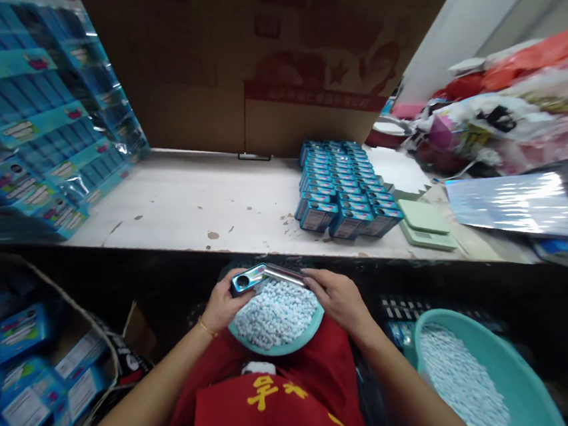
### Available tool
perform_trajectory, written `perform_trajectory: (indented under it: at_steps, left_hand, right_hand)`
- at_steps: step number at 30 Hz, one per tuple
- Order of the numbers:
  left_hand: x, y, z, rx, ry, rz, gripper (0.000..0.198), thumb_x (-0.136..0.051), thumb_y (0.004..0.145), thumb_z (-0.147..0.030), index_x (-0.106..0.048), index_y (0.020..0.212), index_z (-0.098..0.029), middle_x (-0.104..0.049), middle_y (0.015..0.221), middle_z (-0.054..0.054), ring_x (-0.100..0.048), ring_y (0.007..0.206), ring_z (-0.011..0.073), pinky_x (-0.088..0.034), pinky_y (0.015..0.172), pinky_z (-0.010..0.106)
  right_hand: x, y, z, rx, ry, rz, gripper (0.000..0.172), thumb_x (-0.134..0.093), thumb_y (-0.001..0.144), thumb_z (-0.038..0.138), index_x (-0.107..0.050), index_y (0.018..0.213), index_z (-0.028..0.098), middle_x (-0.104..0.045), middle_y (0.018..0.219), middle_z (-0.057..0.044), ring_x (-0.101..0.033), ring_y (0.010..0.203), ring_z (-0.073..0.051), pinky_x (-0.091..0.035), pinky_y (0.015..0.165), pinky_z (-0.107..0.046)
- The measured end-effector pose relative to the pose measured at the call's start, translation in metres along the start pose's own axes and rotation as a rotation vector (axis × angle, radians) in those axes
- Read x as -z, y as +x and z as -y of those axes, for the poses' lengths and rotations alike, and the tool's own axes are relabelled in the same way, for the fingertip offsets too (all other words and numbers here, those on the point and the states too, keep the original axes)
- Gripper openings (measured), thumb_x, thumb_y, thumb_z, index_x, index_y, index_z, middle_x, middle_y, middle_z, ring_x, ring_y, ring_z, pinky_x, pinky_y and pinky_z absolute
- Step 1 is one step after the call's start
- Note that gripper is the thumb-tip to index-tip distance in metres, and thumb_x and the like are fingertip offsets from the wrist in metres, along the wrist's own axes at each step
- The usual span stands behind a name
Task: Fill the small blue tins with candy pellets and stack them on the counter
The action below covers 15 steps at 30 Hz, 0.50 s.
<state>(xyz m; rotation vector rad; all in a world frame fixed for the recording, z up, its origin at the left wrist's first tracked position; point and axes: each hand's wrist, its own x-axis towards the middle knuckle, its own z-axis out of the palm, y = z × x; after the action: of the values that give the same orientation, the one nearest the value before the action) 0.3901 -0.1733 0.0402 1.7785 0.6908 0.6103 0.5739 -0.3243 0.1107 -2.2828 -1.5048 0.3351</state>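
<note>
My left hand [226,302] is closed round a small blue box [244,281] with a dark round mark on its end. A narrow, shiny silver piece [284,273] runs from the box to my right hand [336,295], whose fingers pinch its far end. I cannot tell whether this piece is foil or metal, or whether it is joined to the box. Both hands are above the rim of a turquoise bowl [280,352] on my lap. Small white and pale blue pieces [274,318] fill the bowl.
Rows of small blue boxes [345,190] stand on the white table [188,212], beside a pale green scale [426,225]. Wrapped display packs [39,129] are stacked left. A larger turquoise tub [523,377] stands lower right. Blue packs [28,398] lie lower left; a cardboard sheet [190,68] is behind.
</note>
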Motion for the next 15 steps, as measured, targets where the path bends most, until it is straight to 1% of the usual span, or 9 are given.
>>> perform_trajectory:
  at_steps: [2, 3, 4, 6, 8, 10, 11, 13, 15]
  left_hand:
    - [-0.005, 0.019, -0.017, -0.029, -0.05, 0.038, 0.041, -0.061, 0.067, -0.03, -0.05, 0.103, -0.016, -0.06, 0.091, 0.003, -0.056, 0.082, 0.0151, -0.045, 0.075, 0.027]
    - [-0.011, 0.032, -0.025, -0.049, -0.077, 0.075, 0.041, -0.061, 0.067, -0.03, -0.049, 0.104, -0.016, -0.06, 0.091, 0.004, -0.056, 0.082, 0.015, -0.045, 0.074, 0.027]
    - [-0.02, 0.048, -0.033, -0.073, -0.101, 0.111, 0.042, -0.061, 0.066, -0.031, -0.05, 0.103, -0.016, -0.06, 0.091, 0.004, -0.056, 0.082, 0.015, -0.045, 0.075, 0.027]
    - [-0.045, 0.083, -0.045, -0.127, -0.129, 0.163, 0.043, -0.062, 0.065, -0.031, -0.05, 0.103, -0.015, -0.061, 0.093, 0.004, -0.057, 0.083, 0.0153, -0.044, 0.077, 0.027]
    - [-0.072, 0.118, -0.05, -0.178, -0.098, 0.168, 0.044, -0.064, 0.063, -0.031, -0.051, 0.103, -0.015, -0.061, 0.094, 0.004, -0.057, 0.086, 0.0158, -0.043, 0.079, 0.028]
    - [-0.095, 0.146, -0.049, -0.196, 0.011, 0.135, 0.05, -0.067, 0.059, -0.03, -0.051, 0.104, -0.015, -0.059, 0.098, 0.006, -0.055, 0.09, 0.0178, -0.042, 0.082, 0.029]
    - [-0.104, 0.156, -0.046, -0.182, 0.075, 0.101, 0.056, -0.068, 0.056, -0.03, -0.049, 0.106, -0.014, -0.057, 0.103, 0.008, -0.054, 0.094, 0.0197, -0.041, 0.083, 0.031]
    - [-0.116, 0.169, -0.039, -0.115, 0.199, 0.01, 0.066, -0.07, 0.054, -0.029, -0.044, 0.112, -0.011, -0.051, 0.111, 0.014, -0.05, 0.101, 0.0243, -0.038, 0.087, 0.036]
    - [-0.125, 0.175, -0.034, -0.027, 0.274, -0.041, 0.071, -0.068, 0.057, -0.026, -0.037, 0.119, -0.01, -0.047, 0.117, 0.018, -0.046, 0.108, 0.0268, -0.036, 0.09, 0.038]
  right_hand:
    - [0.002, -0.012, -0.025, -0.078, 0.241, -0.087, 0.036, -0.037, 0.082, 0.04, -0.06, 0.102, 0.02, -0.063, 0.102, -0.004, -0.056, 0.092, -0.016, -0.042, 0.081, -0.025]
    - [0.001, -0.019, -0.037, -0.135, 0.333, -0.114, 0.037, -0.039, 0.08, 0.042, -0.06, 0.101, 0.019, -0.064, 0.099, -0.005, -0.057, 0.09, -0.017, -0.044, 0.079, -0.026]
    - [0.0, -0.026, -0.048, -0.201, 0.398, -0.136, 0.039, -0.041, 0.079, 0.044, -0.061, 0.101, 0.019, -0.065, 0.095, -0.005, -0.059, 0.086, -0.018, -0.046, 0.075, -0.027]
    - [-0.006, -0.042, -0.066, -0.326, 0.464, -0.167, 0.04, -0.042, 0.077, 0.046, -0.063, 0.099, 0.02, -0.067, 0.085, -0.005, -0.06, 0.077, -0.019, -0.049, 0.066, -0.029]
    - [-0.013, -0.057, -0.077, -0.41, 0.496, -0.188, 0.04, -0.042, 0.075, 0.048, -0.065, 0.096, 0.022, -0.067, 0.078, -0.004, -0.061, 0.071, -0.02, -0.049, 0.061, -0.029]
    - [-0.019, -0.07, -0.083, -0.451, 0.532, -0.196, 0.039, -0.044, 0.074, 0.049, -0.066, 0.093, 0.023, -0.068, 0.078, -0.004, -0.061, 0.071, -0.021, -0.049, 0.06, -0.03]
    - [-0.022, -0.075, -0.085, -0.461, 0.556, -0.197, 0.038, -0.045, 0.073, 0.049, -0.066, 0.092, 0.024, -0.068, 0.08, -0.005, -0.061, 0.074, -0.022, -0.049, 0.062, -0.03]
    - [-0.027, -0.082, -0.088, -0.464, 0.61, -0.192, 0.037, -0.046, 0.073, 0.048, -0.066, 0.092, 0.023, -0.067, 0.087, -0.005, -0.06, 0.08, -0.023, -0.049, 0.068, -0.031]
    - [-0.032, -0.086, -0.087, -0.447, 0.673, -0.168, 0.037, -0.046, 0.074, 0.047, -0.066, 0.093, 0.021, -0.066, 0.093, -0.006, -0.059, 0.086, -0.022, -0.046, 0.076, -0.031]
